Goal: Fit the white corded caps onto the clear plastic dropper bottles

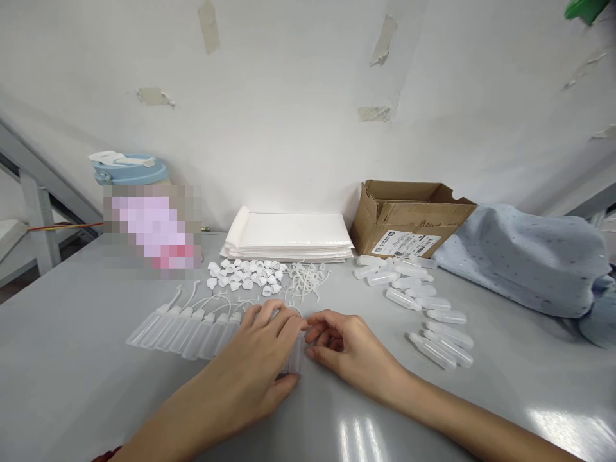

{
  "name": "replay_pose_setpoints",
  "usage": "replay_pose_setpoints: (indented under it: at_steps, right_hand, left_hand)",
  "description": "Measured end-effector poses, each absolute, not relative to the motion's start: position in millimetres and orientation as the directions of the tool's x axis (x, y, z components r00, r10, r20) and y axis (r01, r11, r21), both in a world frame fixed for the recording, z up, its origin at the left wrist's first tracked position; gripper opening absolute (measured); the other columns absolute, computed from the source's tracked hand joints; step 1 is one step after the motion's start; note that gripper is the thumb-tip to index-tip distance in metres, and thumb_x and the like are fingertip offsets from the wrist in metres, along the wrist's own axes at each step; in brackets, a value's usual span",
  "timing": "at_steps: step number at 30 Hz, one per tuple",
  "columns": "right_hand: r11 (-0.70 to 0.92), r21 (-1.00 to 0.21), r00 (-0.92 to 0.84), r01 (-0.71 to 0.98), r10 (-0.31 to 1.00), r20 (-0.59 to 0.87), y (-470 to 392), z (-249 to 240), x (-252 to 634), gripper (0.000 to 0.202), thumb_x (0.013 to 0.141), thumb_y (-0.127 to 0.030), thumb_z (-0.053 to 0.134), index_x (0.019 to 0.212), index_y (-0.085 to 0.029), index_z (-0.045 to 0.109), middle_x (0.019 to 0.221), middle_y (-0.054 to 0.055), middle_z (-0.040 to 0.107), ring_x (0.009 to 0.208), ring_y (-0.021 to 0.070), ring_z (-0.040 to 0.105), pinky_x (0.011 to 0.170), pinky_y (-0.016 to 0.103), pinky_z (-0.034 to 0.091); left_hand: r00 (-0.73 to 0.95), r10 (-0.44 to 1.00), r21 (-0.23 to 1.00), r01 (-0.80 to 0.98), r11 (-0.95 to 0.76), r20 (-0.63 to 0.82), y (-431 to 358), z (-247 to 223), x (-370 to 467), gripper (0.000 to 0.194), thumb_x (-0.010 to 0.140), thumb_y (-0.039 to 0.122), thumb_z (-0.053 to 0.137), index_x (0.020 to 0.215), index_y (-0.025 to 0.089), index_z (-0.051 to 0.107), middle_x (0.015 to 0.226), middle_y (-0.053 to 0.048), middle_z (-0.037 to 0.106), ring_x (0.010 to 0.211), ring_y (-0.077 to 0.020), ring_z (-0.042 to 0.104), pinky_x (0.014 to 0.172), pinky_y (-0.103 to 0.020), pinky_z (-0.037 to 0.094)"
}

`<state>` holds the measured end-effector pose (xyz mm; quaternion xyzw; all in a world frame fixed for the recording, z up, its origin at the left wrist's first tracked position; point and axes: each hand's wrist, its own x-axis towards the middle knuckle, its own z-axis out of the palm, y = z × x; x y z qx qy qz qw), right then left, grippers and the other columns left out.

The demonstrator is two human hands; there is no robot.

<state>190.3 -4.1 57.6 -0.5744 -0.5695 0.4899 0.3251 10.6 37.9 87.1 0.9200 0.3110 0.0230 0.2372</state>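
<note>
Translucent plastic for the row of bottles (pixel 180 330), laid side by side on the grey table (pixel 86 359), necks pointing away, with thin straps (pixel 175 298) trailing beyond the necks. Over the right end of that row, left hand (pixel 262 353) palm down: fingers arched across toward the far side, thumb set well apart on the near side, bottle bodies showing between. Perhaps touching those bottles, but with the undersides of the fingers hidden; cannot tell a grip from a light rest. Just beyond the row's right end, right hand (pixel 344 346): fingers loosely curled, thumb and forefinger parted by a modest gap, nothing visible between, forefinger tip near the left hand's fingertips.

Behind the row, heaped white caps (pixel 248 283), and just beside them a tangle of loose straps (pixel 305 277). Farther back, near the wall (pixel 308 141), a stack of white packets (pixel 296 232). To the right, an open cardboard box (pixel 418 219) with a printed label (pixel 407 244), loose bottles (pixel 403 299) scattered before it and toward the near side, well apart from the right hand. At far right, pale blue cloth (pixel 524 256). At left rear, a light-blue lid (pixel 132 170) above a pixelated pink shape (pixel 149 224).
</note>
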Motion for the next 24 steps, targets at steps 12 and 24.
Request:
replay_pose_setpoints:
  at_steps: [12,24]
  right_hand:
    - [-0.147,-0.933,-0.134,0.329,0.971,-0.200,-3.8,55.8,191.1,0.028,0.071,-0.007,0.061,0.097,-0.016,0.063,0.078,-0.001,0.064,0.064,0.0105,0.056,0.059,0.023,0.046]
    - [-0.135,-0.920,-0.140,0.368,0.970,-0.198,-5.0,54.9,189.4,0.031,0.071,-0.007,0.061,0.101,-0.016,0.063,0.080,-0.001,0.065,0.063,0.0100,0.055,0.059,0.023,0.045]
  left_hand:
    - [0.810,0.577,0.456,0.555,-0.696,-0.106,40.0,87.4,7.7,0.037,0.071,0.014,0.054,0.106,0.025,0.050,0.114,-0.002,0.053,0.117,-0.0266,0.035,0.098,-0.043,0.031]
    - [0.816,0.571,0.414,0.553,-0.723,-0.092,45.1,82.7,2.8,0.042,0.075,0.016,0.056,0.114,0.026,0.047,0.118,-0.003,0.053,0.119,-0.0280,0.036,0.096,-0.045,0.035]
